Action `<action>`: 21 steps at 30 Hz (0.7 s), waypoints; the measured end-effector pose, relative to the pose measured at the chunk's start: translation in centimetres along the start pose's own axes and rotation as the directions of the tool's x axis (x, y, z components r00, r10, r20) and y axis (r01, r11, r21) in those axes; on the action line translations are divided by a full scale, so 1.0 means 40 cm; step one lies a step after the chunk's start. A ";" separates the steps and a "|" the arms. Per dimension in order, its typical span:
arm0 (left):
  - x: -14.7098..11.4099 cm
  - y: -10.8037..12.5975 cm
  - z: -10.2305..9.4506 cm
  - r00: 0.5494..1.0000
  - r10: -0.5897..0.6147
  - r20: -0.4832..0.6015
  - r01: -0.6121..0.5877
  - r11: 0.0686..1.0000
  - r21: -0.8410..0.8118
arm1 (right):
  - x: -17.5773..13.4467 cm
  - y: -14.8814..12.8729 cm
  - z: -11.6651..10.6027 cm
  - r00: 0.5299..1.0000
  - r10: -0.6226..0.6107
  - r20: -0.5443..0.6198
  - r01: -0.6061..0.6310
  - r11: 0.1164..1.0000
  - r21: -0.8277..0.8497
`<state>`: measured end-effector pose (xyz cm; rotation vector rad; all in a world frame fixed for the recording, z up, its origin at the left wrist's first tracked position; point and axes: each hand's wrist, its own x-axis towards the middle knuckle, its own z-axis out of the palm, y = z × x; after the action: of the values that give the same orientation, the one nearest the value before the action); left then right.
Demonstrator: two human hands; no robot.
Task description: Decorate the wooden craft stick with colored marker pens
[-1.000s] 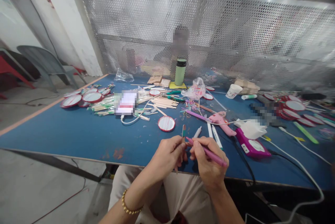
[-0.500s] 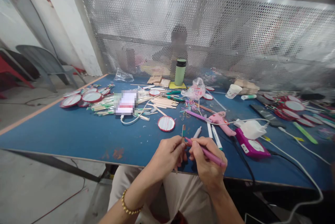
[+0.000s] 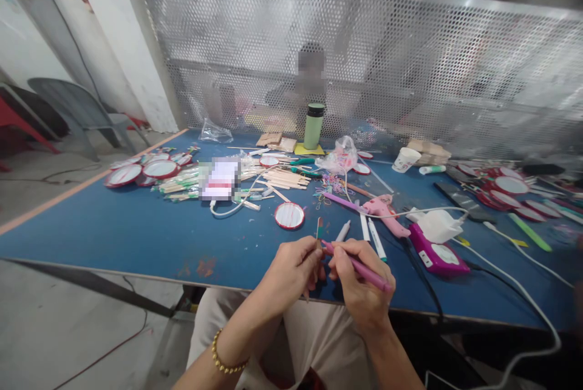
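My left hand is closed in a pinch on a thin wooden stick, whose upper end shows a green and reddish patch. In my right hand is a pink marker pen, gripped as for writing. Its tip meets the stick, or comes very close to it, just above my left fingertips. The lower part of the stick is hidden by my fingers. A red-rimmed white disc lies on the table beyond my left hand. Close to my right hand lie a grey-white marker and a white marker with a green end.
Across the blue table lie a phone on a cable, wooden sticks, a pink glue gun and a magenta power strip. A green bottle stands near the perforated metal panel. Cables cross the right side.
Both hands keep almost the same place. The pen's tip has shifted very slightly against the stick.
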<state>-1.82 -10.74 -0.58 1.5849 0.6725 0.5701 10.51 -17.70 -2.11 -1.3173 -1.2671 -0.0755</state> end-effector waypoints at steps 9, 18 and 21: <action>-0.001 -0.004 -0.001 1.000 0.005 0.006 -0.005 1.000 -0.003 | 0.001 -0.003 0.000 1.000 0.012 -0.005 -0.012 1.000 -0.011; 0.001 0.000 0.000 1.000 -0.011 0.004 0.011 1.000 -0.007 | -0.001 -0.002 0.002 1.000 0.027 -0.012 -0.027 1.000 0.004; 0.001 -0.002 -0.001 1.000 -0.007 0.003 0.007 1.000 0.001 | -0.001 0.000 0.003 1.000 0.021 -0.011 -0.021 1.000 0.008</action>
<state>-1.84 -10.69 -0.65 1.5831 0.6759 0.5625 10.42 -17.63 -2.18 -1.3213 -1.2428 -0.0634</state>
